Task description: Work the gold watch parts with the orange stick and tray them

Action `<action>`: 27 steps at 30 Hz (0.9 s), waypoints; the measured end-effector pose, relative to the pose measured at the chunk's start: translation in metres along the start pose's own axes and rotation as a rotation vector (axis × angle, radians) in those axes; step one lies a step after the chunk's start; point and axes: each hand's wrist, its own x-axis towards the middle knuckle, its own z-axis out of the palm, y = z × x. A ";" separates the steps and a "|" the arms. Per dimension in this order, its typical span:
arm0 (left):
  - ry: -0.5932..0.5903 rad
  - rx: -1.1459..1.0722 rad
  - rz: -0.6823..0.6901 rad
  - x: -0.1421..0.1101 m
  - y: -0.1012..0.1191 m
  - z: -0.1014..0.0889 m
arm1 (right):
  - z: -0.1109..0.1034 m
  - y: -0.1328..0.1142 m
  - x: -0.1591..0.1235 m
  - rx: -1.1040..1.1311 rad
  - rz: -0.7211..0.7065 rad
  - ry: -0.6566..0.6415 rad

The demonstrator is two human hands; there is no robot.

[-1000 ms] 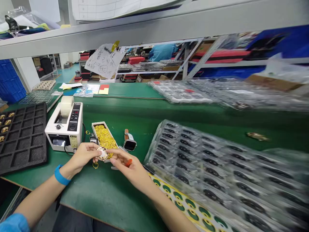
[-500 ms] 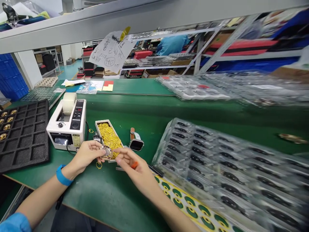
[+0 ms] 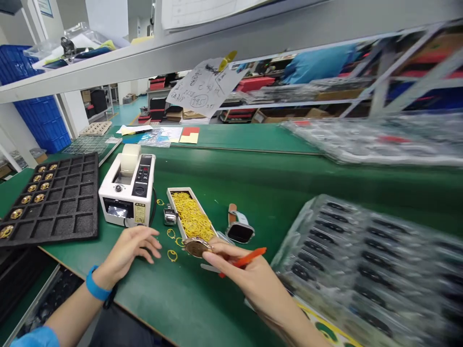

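Note:
My right hand [image 3: 246, 270] pinches a round gold-rimmed watch case [image 3: 196, 246] between thumb and fingers, above the near end of a white box [image 3: 168, 193] of yellow rings [image 3: 190, 212]. An orange stick-like tool [image 3: 249, 258] is also tucked in that hand; its exact kind is unclear. My left hand [image 3: 132, 250], with a blue band on the wrist, is empty, fingers apart, over the table in front of the tape dispenser [image 3: 146, 207]. Several loose yellow rings [image 3: 172, 256] lie between my hands. A small metal counter-like device [image 3: 169, 215] stands against the box.
A black foam tray [image 3: 68, 212] with gold watch cases in some compartments lies at left. A smartwatch [image 3: 240, 231] rests right of the box. Clear plastic trays of dark parts [image 3: 347, 241] cover the right side. A shelf beam [image 3: 119, 62] crosses above the bench.
The view has turned left. My left hand has let go of the watch case and moved away to the left. The case is now in my right hand alone, tilted differently.

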 end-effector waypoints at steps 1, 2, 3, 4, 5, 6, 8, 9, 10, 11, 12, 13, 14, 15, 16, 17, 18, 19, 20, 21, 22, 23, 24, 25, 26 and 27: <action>0.101 -0.006 0.050 -0.004 -0.001 -0.011 | -0.001 0.001 -0.001 0.037 0.062 -0.003; 0.187 -0.010 0.093 -0.006 0.000 -0.022 | -0.001 0.002 -0.001 0.076 0.123 -0.003; 0.256 -0.009 0.130 -0.007 0.002 -0.031 | -0.002 0.004 -0.002 0.116 0.179 -0.004; 0.307 -0.002 0.164 -0.008 0.005 -0.038 | -0.002 0.005 -0.002 0.157 0.229 -0.006; 0.348 0.007 0.197 -0.007 0.009 -0.042 | -0.002 0.006 -0.002 0.200 0.276 -0.011; 0.379 0.020 0.233 -0.006 0.015 -0.044 | -0.001 0.007 -0.001 0.247 0.315 -0.016; 0.405 0.053 0.308 -0.005 0.028 -0.040 | 0.000 0.007 0.000 0.345 0.367 -0.029; 0.401 0.073 0.344 -0.005 0.035 -0.036 | 0.000 0.006 0.001 0.387 0.379 -0.033; 0.388 0.090 0.376 -0.005 0.043 -0.030 | 0.000 0.005 0.001 0.422 0.383 -0.034; 0.363 0.123 0.411 -0.005 0.050 -0.025 | 0.000 0.004 0.002 0.449 0.383 -0.034; 0.324 0.181 0.452 -0.005 0.057 -0.020 | 0.000 0.002 0.002 0.469 0.378 -0.034; 0.276 0.264 0.491 -0.004 0.064 -0.016 | 0.000 0.001 0.002 0.484 0.370 -0.033; 0.225 0.366 0.522 -0.002 0.071 -0.013 | 0.000 -0.001 0.002 0.496 0.360 -0.033; 0.178 0.475 0.539 0.000 0.077 -0.011 | 0.000 -0.003 0.002 0.506 0.348 -0.040; 0.138 0.580 0.540 0.002 0.082 -0.010 | 0.000 -0.004 0.002 0.514 0.336 -0.052; 0.112 0.664 0.524 0.004 0.087 -0.009 | 0.000 -0.005 0.002 0.519 0.323 -0.067; 0.100 0.718 0.498 0.006 0.091 -0.008 | -0.001 -0.006 0.002 0.522 0.311 -0.080; 0.096 0.749 0.482 0.006 0.095 -0.007 | -0.001 -0.006 0.002 0.526 0.296 -0.085; 0.093 0.758 0.484 0.006 0.097 -0.004 | -0.001 -0.007 0.002 0.531 0.282 -0.085; 0.082 0.748 0.501 0.004 0.099 0.000 | -0.002 -0.007 0.003 0.537 0.271 -0.077; 0.053 0.724 0.523 0.003 0.098 0.005 | -0.002 -0.008 0.003 0.545 0.264 -0.064; 0.001 0.693 0.542 0.001 0.096 0.011 | -0.002 -0.008 0.004 0.556 0.262 -0.053; -0.074 0.664 0.552 -0.001 0.092 0.018 | -0.002 -0.008 0.004 0.571 0.261 -0.046; -0.163 0.642 0.547 -0.001 0.087 0.025 | -0.002 -0.008 0.004 0.588 0.260 -0.042; -0.251 0.628 0.526 0.000 0.079 0.032 | -0.002 -0.008 0.005 0.606 0.259 -0.035; -0.323 0.623 0.494 0.002 0.071 0.039 | -0.002 -0.009 0.005 0.621 0.256 -0.027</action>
